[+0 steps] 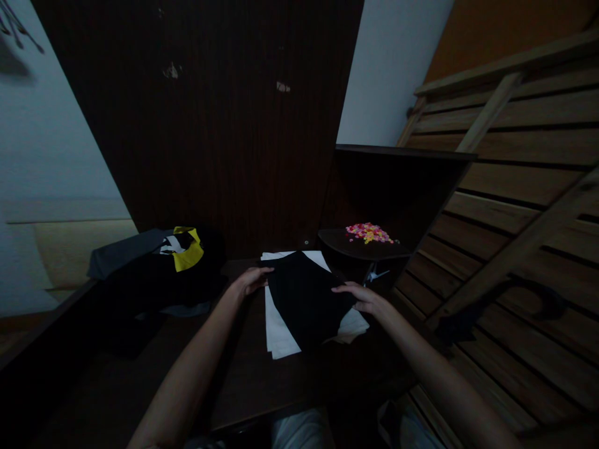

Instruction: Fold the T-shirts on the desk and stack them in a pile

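Observation:
A folded black cloth, perhaps a garment (pixel 304 299), is stretched between my hands over the dark wooden desk (pixel 262 390). My left hand (pixel 253 279) grips its upper left corner, thumb and fingers closed on the edge. At its right edge, my right hand (pixel 360 295) pinches the fabric. Under the black cloth lies a folded white cloth (pixel 281 333), showing at the top, the lower left and the lower right. The black cloth hides the middle of the white one.
To the left lies a heap of dark clothes (pixel 187 293) with a yellow piece (pixel 188 255) on top. A corner shelf (pixel 337 242) at the right carries small pink and yellow pieces (pixel 369 233). Wooden slats (pixel 524 181) stand far right, and a dark panel (pixel 210 137) rises behind the desk.

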### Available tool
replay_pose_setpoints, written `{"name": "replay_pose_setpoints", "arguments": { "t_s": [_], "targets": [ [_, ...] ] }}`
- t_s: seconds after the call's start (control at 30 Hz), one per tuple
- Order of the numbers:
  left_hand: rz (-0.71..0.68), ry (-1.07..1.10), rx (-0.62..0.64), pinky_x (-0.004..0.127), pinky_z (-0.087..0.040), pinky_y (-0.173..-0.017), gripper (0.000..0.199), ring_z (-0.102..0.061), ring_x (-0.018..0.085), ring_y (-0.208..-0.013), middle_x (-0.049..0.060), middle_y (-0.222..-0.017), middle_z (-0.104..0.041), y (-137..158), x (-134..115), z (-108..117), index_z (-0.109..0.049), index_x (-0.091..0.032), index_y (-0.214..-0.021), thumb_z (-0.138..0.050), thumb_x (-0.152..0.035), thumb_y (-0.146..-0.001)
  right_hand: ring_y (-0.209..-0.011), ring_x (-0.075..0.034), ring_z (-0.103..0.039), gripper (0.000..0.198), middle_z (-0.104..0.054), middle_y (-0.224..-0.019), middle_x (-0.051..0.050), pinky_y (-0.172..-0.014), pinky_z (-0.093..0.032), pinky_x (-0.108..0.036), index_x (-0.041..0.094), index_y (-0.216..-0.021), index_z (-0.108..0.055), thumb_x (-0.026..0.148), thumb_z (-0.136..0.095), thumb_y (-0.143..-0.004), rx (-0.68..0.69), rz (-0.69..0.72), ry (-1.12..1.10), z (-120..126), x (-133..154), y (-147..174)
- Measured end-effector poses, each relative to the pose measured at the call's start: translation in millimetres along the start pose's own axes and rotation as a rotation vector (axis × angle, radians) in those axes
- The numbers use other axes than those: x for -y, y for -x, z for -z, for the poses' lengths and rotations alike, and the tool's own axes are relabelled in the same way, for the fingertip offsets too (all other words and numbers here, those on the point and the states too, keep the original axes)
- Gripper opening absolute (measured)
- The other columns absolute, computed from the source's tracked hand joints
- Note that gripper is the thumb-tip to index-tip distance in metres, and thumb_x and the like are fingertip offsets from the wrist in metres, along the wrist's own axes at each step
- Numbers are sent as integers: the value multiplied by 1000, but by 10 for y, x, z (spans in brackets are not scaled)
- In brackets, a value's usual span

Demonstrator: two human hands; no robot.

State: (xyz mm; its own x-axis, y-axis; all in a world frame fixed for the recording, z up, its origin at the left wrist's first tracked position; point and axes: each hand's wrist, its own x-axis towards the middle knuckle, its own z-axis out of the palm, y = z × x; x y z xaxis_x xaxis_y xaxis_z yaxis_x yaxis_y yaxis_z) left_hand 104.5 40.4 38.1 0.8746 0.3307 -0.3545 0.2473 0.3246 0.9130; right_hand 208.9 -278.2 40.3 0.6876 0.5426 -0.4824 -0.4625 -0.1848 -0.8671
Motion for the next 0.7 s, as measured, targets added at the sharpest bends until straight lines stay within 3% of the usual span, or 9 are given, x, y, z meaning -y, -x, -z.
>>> {"name": "replay_pose_setpoints", "arguments": {
  "t_s": [0.1, 0.23, 0.37, 0.5, 0.6, 0.7],
  "targets": [
    [20, 30, 14, 27, -55, -68, 28, -66, 15, -75, 3, -82, -70, 76, 37, -88, -65, -18, -88, -80, -19, -64, -60, -11, -67, 4, -73, -73, -3, -65, -55, -19, 14, -77, -67, 15, -67, -81, 10, -28, -84, -30, 29, -14],
    [31, 43, -27, 28, -56, -66, 28, -66, 16, -74, 3, -82, -69, 126, 128, -177, -62, -19, -95, -76, -23, -71, -65, -13, -70, 19, -73, -74, -4, -73, -57, -24, 12, -85, -67, 28, -60, -90, 45, -139, -204, -70, 77, -63],
    [7, 17, -92, 25, -54, -63, 27, -65, 15, -73, 6, -86, -68, 149, 219, -238, -59, -16, -97, -73, -18, -73, -59, -13, -69, 14, -73, -70, -5, -64, -58, -23, 11, -83, -66, 24, -64, -87, 13, -204, -74, -41, 83, -157],
    [-40, -26, -101, 26, -52, -61, 36, -64, 17, -71, 4, -85, -67, 178, 212, -297, -57, -20, -108, -67, -14, -74, -53, -12, -66, 12, -73, -70, -3, -53, -55, -19, 13, -86, -66, 15, -73, -77, 41, -94, 56, 5, 88, -163],
    [-132, -71, -74, 28, -52, -62, 47, -64, 18, -72, 2, -84, -67, 139, 89, -366, -55, -24, -119, -60, -9, -75, -62, -12, -69, 28, -75, -82, -3, -56, -55, -18, 15, -99, -66, 13, -75, -73, 168, 35, 39, 4, 125, -53],
    [-302, -127, -61, 28, -53, -73, 57, -65, 20, -87, 4, -97, -69, 12, -88, -451, -53, -24, -129, -54, -6, -75, -73, -12, -71, 38, -75, -93, -3, -64, -56, -18, 19, -107, -64, 13, -76, -72, 253, 171, -30, -14, 142, 74]
  ]
}}
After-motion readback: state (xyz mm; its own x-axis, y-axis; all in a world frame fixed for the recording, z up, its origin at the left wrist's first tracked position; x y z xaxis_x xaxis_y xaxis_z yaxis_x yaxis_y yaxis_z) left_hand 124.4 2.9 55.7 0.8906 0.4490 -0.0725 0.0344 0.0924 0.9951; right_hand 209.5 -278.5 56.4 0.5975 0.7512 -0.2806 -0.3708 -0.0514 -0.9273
